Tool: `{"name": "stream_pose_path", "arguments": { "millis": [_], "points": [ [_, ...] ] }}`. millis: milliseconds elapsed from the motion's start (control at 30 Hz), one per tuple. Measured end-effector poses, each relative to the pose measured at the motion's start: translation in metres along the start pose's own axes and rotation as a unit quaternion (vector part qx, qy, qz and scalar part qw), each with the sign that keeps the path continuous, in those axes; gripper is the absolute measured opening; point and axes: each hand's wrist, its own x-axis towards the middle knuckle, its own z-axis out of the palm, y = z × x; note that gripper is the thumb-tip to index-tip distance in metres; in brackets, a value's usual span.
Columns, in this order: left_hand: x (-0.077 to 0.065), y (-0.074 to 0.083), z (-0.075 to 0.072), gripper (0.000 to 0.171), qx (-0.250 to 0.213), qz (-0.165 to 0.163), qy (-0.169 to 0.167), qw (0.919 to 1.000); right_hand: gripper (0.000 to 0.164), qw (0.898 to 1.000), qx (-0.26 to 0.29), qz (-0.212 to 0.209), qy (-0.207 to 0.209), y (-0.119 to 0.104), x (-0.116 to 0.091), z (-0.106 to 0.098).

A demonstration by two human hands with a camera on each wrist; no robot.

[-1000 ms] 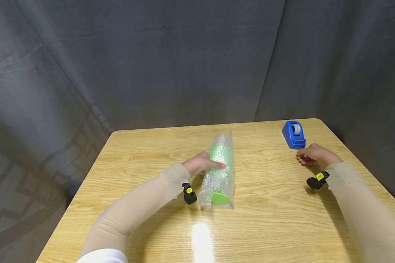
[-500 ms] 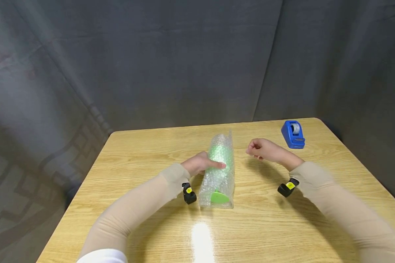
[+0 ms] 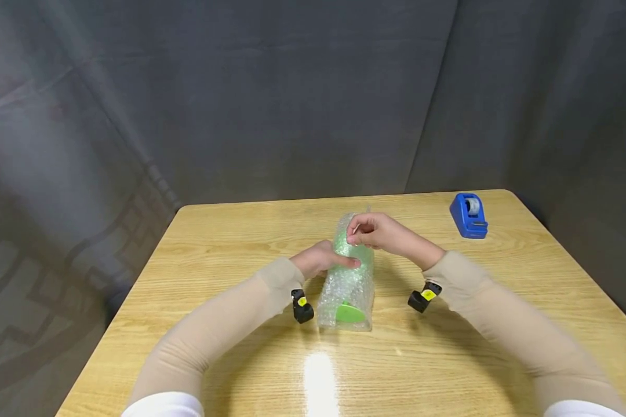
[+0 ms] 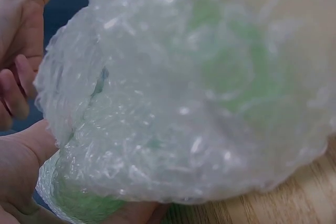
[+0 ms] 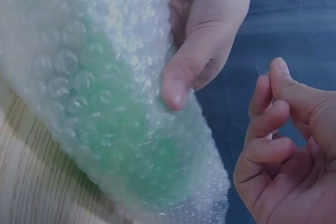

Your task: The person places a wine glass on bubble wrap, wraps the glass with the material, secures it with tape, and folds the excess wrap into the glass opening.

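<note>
A roll of clear bubble wrap [image 3: 339, 289] lies on the table, wrapped round a green object whose oval light-green end [image 3: 350, 313] shows at the near side. My left hand [image 3: 317, 259] grips the roll from its left, thumb laid across the top and fingers underneath. Over the far half of the roll is my right hand [image 3: 383, 233], thumb and index fingertip pinched together. In the right wrist view a tiny clear edge of what looks like tape [image 5: 258, 70] sticks out at those fingertips [image 5: 280, 66]. Most of that piece is hidden.
A blue tape dispenser [image 3: 468, 217] with a roll of clear tape stands at the back right of the wooden table [image 3: 240, 231]. Dark grey curtains [image 3: 292, 116] hang behind the table and along its sides.
My right hand has moved left from beside the tape dispenser to above the bubble-wrapped roll, fingertips pinched. My left hand has stayed on the roll.
</note>
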Motion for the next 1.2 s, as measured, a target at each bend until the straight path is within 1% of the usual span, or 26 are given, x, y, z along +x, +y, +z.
{"name": "stream_pose_path", "arguments": {
  "millis": [100, 167, 200, 267, 433, 633, 767, 867, 900, 967, 1100, 1133, 1200],
  "points": [
    [0.000, 0.001, 0.001, 0.081, 0.000, -0.005, -0.001, 1.0000, 0.015, 1.000, -0.002, 0.013, -0.010, 0.004, 0.004, -0.001],
    [0.000, 0.001, 0.001, 0.092, 0.006, -0.010, 0.005, 0.9999, 0.019, 1.000, -0.004, 0.022, -0.013, 0.006, 0.005, -0.001],
    [0.000, 0.001, 0.001, 0.094, 0.007, -0.011, 0.007, 0.9999, 0.021, 1.000, -0.005, 0.026, -0.013, 0.007, 0.006, -0.001],
    [0.000, 0.001, 0.001, 0.087, 0.002, -0.010, 0.004, 0.9999, 0.024, 0.999, -0.003, 0.034, -0.011, 0.011, 0.008, -0.001],
    [-0.001, 0.001, 0.000, 0.056, -0.003, -0.002, -0.003, 1.0000, 0.025, 0.998, 0.003, 0.069, 0.002, 0.019, 0.011, 0.001],
    [0.000, 0.000, 0.000, 0.042, -0.010, 0.009, -0.013, 0.9998, 0.036, 0.993, -0.047, 0.111, 0.021, 0.019, 0.013, 0.003],
    [0.000, 0.000, 0.000, 0.040, -0.008, 0.010, -0.012, 0.9999, 0.040, 0.988, -0.056, 0.141, 0.024, 0.018, 0.014, 0.003],
    [-0.002, 0.002, 0.001, 0.043, -0.002, 0.008, -0.008, 0.9999, 0.042, 0.986, -0.055, 0.153, 0.023, 0.020, 0.014, 0.002],
    [-0.002, 0.002, 0.001, 0.044, -0.005, 0.010, -0.011, 0.9999, 0.040, 0.986, -0.057, 0.155, 0.022, 0.021, 0.013, 0.002],
    [-0.002, 0.001, 0.001, 0.046, -0.014, 0.015, -0.018, 0.9996, 0.035, 0.986, -0.055, 0.157, 0.012, 0.024, 0.013, 0.002],
    [-0.002, 0.000, 0.002, 0.047, -0.037, 0.022, -0.031, 0.9986, 0.038, 0.986, -0.050, 0.159, -0.007, 0.032, 0.010, 0.003],
    [-0.002, 0.000, 0.001, 0.046, -0.037, 0.023, -0.031, 0.9986, 0.039, 0.987, -0.044, 0.151, -0.013, 0.034, 0.009, 0.004],
    [-0.002, 0.000, 0.002, 0.046, -0.037, 0.022, -0.031, 0.9986, 0.033, 0.989, -0.045, 0.138, -0.016, 0.037, 0.007, 0.003]
  ]
}}
